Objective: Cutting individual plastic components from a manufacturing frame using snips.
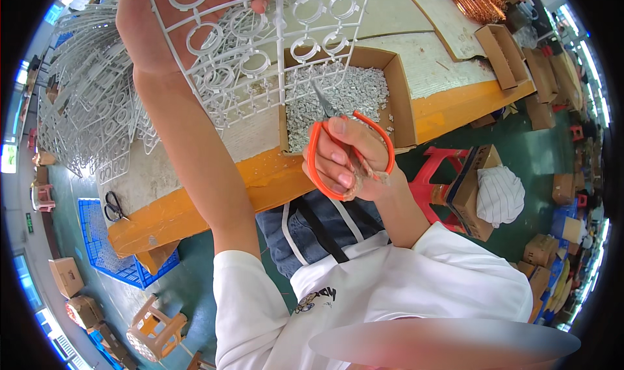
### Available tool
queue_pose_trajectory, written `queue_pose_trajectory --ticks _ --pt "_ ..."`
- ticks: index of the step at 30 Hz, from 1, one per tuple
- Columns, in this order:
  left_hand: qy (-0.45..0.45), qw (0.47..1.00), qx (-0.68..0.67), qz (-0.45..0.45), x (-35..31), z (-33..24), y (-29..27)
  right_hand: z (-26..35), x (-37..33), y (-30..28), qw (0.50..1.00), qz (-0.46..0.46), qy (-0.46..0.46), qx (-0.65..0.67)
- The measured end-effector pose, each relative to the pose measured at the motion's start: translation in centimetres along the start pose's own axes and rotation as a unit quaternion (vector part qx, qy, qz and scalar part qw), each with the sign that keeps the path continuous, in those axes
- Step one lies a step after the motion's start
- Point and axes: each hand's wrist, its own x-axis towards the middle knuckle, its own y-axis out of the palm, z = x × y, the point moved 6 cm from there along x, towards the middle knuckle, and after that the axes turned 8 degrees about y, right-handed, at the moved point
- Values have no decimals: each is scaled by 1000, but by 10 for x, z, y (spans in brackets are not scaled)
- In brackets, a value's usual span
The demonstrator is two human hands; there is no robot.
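At the top centre of the frame we hold up a white plastic frame of moulded rings (260,51), our left hand (153,25) gripping its upper left part. Our right hand (351,159), mid-frame, is closed around orange-handled scissors (338,120), blades pointing up over a cardboard box of small grey pieces (361,90) on the surface (442,64).

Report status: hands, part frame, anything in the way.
Left hand holds white ring frame up. Right hand grips orange-handled scissors, blades at frame's lower edge. Cardboard box of clipped bits below; path clear.
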Motion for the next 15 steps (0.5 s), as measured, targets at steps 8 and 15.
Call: queue_pose_trajectory --ticks 8,15 --pt "-1 1000 -14 22 1 3 3 7 5 -5 999 -41 -16 5" --pt "0 1000 -16 26 1 -2 6 5 7 -2 998 -56 -21 25"
